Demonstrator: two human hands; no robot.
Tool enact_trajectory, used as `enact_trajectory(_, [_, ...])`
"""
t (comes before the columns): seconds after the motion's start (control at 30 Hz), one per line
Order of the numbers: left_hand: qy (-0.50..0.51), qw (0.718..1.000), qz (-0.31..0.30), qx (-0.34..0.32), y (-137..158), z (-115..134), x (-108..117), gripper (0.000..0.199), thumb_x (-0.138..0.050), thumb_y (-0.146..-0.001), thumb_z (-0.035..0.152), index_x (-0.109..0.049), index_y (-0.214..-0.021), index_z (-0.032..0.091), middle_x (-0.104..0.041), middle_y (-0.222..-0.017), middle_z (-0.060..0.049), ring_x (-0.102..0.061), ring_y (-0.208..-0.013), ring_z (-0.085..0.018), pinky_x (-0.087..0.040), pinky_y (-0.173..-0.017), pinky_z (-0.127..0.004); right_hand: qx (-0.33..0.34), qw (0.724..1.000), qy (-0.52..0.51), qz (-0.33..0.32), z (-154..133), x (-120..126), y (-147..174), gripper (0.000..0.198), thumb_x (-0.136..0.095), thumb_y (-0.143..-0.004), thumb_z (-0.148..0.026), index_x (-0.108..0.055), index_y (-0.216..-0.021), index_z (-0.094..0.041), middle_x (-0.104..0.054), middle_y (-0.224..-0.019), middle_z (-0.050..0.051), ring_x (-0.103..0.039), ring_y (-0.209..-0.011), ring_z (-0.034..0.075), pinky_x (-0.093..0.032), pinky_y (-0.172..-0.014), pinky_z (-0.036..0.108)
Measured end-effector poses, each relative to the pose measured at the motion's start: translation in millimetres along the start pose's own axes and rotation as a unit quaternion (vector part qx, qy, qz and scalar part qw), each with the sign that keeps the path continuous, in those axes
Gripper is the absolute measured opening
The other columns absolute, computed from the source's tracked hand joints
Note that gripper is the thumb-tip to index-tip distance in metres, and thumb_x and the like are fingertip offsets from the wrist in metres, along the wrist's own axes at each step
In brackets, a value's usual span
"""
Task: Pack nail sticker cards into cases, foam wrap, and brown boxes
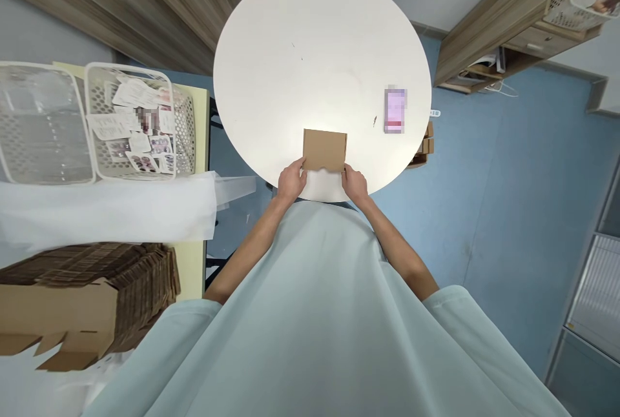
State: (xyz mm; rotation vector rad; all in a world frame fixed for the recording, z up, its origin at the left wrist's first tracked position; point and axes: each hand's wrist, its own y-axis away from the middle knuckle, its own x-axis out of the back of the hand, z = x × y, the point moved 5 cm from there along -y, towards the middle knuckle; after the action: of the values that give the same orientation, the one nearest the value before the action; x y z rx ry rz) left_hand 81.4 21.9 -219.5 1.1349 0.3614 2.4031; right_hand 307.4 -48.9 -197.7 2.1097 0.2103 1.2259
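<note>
A small brown cardboard box (324, 150) with its lid down lies near the front edge of the round white table (320, 30). My left hand (291, 181) grips its front left corner, fingers curled against the side. At the front right corner my right hand (355, 183) holds the box in the same way. A notch shows in the middle of the box's near edge. What is inside the box cannot be seen.
A phone (395, 110), blurred, lies on the table's right. On the left side table stand a white basket of carded items (186, 136), a basket of clear packets (43, 123), a white foam roll (106, 210) and stacked flat cardboard boxes (140, 288). A wooden cabinet (504, 13) stands right.
</note>
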Motion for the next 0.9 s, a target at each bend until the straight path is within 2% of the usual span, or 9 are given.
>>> enact_trajectory(0.1, [0.017,1.000,0.004,0.012,-2,0,-3,0.052,-0.057,-0.103,0.022,-0.071,-0.153,0.020,-0.084,-0.129,-0.013,-0.080,-0.117,-0.036,-0.060,-0.108,-0.050,-0.010,1.000,-0.027,-0.006,0,-6,0,0.040,-0.047,-0.114,-0.025,-0.063,-0.150,-0.019,-0.083,-0.124,0.015,-0.078,-0.116,0.036,-0.061,-0.098,0.044])
enact_trajectory(0.2, [0.052,0.998,0.012,0.034,-5,-2,-5,0.049,-0.058,-0.103,0.023,-0.071,-0.150,0.018,-0.084,-0.131,-0.015,-0.080,-0.121,-0.036,-0.060,-0.110,-0.049,-0.023,0.998,-0.060,-0.001,4,-10,-1,0.041,-0.047,-0.117,-0.033,-0.064,-0.152,-0.020,-0.083,-0.127,0.015,-0.078,-0.122,0.036,-0.061,-0.101,0.045])
enact_trajectory(0.33, [0.093,0.993,0.026,0.068,-10,-7,-8,0.040,-0.059,-0.102,0.019,-0.073,-0.140,0.020,-0.084,-0.132,-0.013,-0.080,-0.124,-0.032,-0.060,-0.110,-0.046,-0.056,0.996,-0.067,0.012,11,-14,-7,0.043,-0.042,-0.118,-0.030,-0.065,-0.154,-0.021,-0.084,-0.127,0.015,-0.078,-0.123,0.035,-0.060,-0.104,0.046])
enact_trajectory(0.47, [0.127,0.987,0.044,0.091,-15,-9,-9,0.038,-0.057,-0.100,0.013,-0.070,-0.134,0.022,-0.082,-0.140,-0.012,-0.080,-0.125,-0.028,-0.061,-0.110,-0.043,-0.057,0.995,-0.079,0.026,12,-12,-15,0.041,-0.042,-0.119,-0.030,-0.068,-0.150,-0.023,-0.084,-0.131,0.013,-0.078,-0.123,0.034,-0.059,-0.104,0.044])
enact_trajectory(0.77, [0.133,0.984,0.039,0.114,-26,-8,-6,0.035,-0.062,-0.100,0.014,-0.070,-0.132,0.023,-0.080,-0.145,-0.012,-0.081,-0.121,-0.027,-0.058,-0.115,-0.043,-0.037,0.990,-0.131,0.033,12,-12,-30,0.039,-0.043,-0.117,-0.029,-0.074,-0.138,-0.021,-0.083,-0.136,0.011,-0.078,-0.121,0.029,-0.059,-0.102,0.038])
enact_trajectory(0.9, [0.119,0.985,0.027,0.121,-29,-10,-6,0.039,-0.060,-0.101,0.012,-0.069,-0.137,0.022,-0.080,-0.145,-0.012,-0.080,-0.124,-0.027,-0.058,-0.117,-0.043,-0.061,0.990,-0.123,0.027,15,-14,-35,0.039,-0.046,-0.115,-0.029,-0.073,-0.142,-0.022,-0.083,-0.135,0.011,-0.076,-0.125,0.031,-0.059,-0.104,0.040])
